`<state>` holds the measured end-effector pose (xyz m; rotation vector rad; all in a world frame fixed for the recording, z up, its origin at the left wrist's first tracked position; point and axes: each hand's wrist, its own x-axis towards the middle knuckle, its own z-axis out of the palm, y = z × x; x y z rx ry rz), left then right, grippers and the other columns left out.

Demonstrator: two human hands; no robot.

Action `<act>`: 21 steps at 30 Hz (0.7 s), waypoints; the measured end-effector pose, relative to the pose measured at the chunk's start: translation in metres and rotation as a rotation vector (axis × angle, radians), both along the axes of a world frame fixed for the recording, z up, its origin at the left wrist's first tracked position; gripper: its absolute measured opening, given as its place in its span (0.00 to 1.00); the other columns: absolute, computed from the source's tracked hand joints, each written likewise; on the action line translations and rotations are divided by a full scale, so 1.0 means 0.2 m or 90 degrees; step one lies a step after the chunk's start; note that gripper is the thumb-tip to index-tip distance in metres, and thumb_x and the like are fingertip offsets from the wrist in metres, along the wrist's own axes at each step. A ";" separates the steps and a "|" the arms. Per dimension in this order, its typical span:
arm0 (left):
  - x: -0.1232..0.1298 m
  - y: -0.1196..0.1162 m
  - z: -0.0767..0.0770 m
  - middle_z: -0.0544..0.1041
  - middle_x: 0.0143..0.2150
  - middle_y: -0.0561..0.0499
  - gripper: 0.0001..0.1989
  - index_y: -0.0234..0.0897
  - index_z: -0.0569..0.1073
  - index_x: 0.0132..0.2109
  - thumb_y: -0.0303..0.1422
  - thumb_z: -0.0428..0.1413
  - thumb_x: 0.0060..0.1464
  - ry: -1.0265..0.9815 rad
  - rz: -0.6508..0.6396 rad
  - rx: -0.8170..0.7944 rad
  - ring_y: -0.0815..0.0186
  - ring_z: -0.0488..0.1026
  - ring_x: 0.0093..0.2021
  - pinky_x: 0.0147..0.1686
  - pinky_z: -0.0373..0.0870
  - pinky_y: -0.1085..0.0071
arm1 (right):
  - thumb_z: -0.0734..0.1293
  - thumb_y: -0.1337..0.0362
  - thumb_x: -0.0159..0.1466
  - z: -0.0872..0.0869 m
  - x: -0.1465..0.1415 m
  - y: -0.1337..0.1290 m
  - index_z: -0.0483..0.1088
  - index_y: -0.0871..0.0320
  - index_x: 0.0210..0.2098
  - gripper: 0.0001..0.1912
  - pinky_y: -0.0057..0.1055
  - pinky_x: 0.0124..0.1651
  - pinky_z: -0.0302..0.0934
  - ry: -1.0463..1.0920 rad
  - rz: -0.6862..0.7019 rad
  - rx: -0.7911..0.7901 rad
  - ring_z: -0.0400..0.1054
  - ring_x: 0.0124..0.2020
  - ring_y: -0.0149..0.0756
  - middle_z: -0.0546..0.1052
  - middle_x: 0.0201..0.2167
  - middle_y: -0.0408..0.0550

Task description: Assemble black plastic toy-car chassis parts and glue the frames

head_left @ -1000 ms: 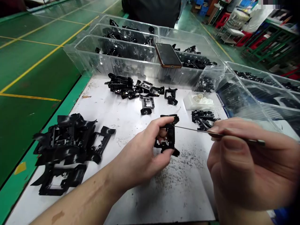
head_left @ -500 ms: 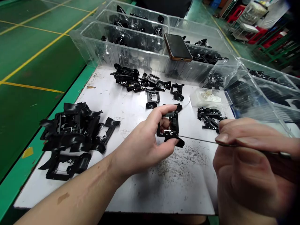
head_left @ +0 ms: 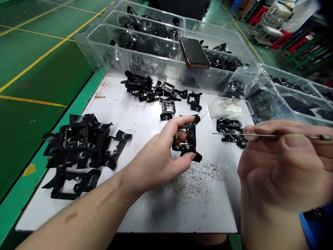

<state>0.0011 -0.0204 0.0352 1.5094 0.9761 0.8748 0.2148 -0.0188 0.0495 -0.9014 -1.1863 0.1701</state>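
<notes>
My left hand (head_left: 162, 158) grips a black plastic frame (head_left: 191, 139) between thumb and fingers, over the middle of the white board. In my right hand (head_left: 283, 166) is a thin metal rod tool (head_left: 229, 134), pinched near its middle and pointing left. The rod's tip is apart from the frame, a short way to its right. Behind the rod lies a small pile of narrow black parts (head_left: 230, 125) on the board.
Black frames (head_left: 78, 139) are heaped on the left of the white board (head_left: 145, 211); more parts (head_left: 139, 85) lie at the back. Clear divided trays (head_left: 145, 57) stand behind, with a phone (head_left: 195, 52) on top. A small clear box (head_left: 230, 108) sits at the right.
The rod's tip has come away from the frame, and my right hand has turned and raised the rod to nearly level. My left hand still holds the frame.
</notes>
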 end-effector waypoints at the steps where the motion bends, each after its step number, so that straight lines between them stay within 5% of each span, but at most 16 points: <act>1: 0.00 0.00 0.00 0.76 0.49 0.50 0.35 0.51 0.66 0.72 0.29 0.65 0.62 0.004 -0.002 0.002 0.61 0.79 0.48 0.35 0.79 0.75 | 0.75 0.67 0.60 0.00 0.00 0.02 0.78 0.54 0.34 0.04 0.40 0.33 0.68 0.022 -0.008 0.022 0.73 0.28 0.38 0.78 0.28 0.42; 4: -0.01 0.00 -0.02 0.76 0.50 0.50 0.35 0.55 0.65 0.72 0.32 0.65 0.63 0.016 -0.010 0.006 0.59 0.80 0.49 0.32 0.77 0.75 | 0.75 0.70 0.61 0.01 0.05 0.06 0.79 0.55 0.34 0.04 0.40 0.33 0.69 0.024 -0.050 0.017 0.76 0.30 0.40 0.80 0.29 0.46; 8: -0.02 -0.01 -0.04 0.78 0.51 0.50 0.34 0.56 0.63 0.72 0.33 0.64 0.65 0.046 -0.006 0.044 0.59 0.80 0.51 0.47 0.80 0.67 | 0.74 0.62 0.69 -0.02 0.18 0.13 0.77 0.53 0.42 0.04 0.44 0.48 0.74 -0.040 -0.210 -0.019 0.80 0.41 0.40 0.82 0.38 0.45; 11: -0.01 -0.01 -0.04 0.79 0.51 0.49 0.32 0.53 0.63 0.72 0.34 0.63 0.66 0.060 -0.012 0.055 0.58 0.81 0.50 0.47 0.79 0.65 | 0.72 0.58 0.72 -0.07 0.28 0.20 0.78 0.56 0.45 0.08 0.44 0.51 0.73 -0.067 -0.277 -0.088 0.79 0.42 0.41 0.84 0.41 0.49; 16: 0.00 -0.01 -0.03 0.79 0.53 0.44 0.32 0.47 0.61 0.73 0.36 0.61 0.66 0.106 -0.039 0.022 0.55 0.81 0.50 0.31 0.75 0.70 | 0.69 0.53 0.73 -0.13 0.34 0.27 0.79 0.56 0.46 0.14 0.43 0.47 0.71 -0.098 -0.296 -0.165 0.77 0.41 0.41 0.84 0.43 0.52; 21: 0.00 -0.02 -0.04 0.77 0.50 0.46 0.31 0.45 0.62 0.72 0.34 0.60 0.66 0.107 -0.040 0.063 0.59 0.80 0.48 0.43 0.78 0.65 | 0.68 0.52 0.72 -0.18 0.33 0.34 0.79 0.56 0.46 0.15 0.46 0.53 0.70 -0.172 -0.265 -0.216 0.75 0.42 0.42 0.83 0.45 0.53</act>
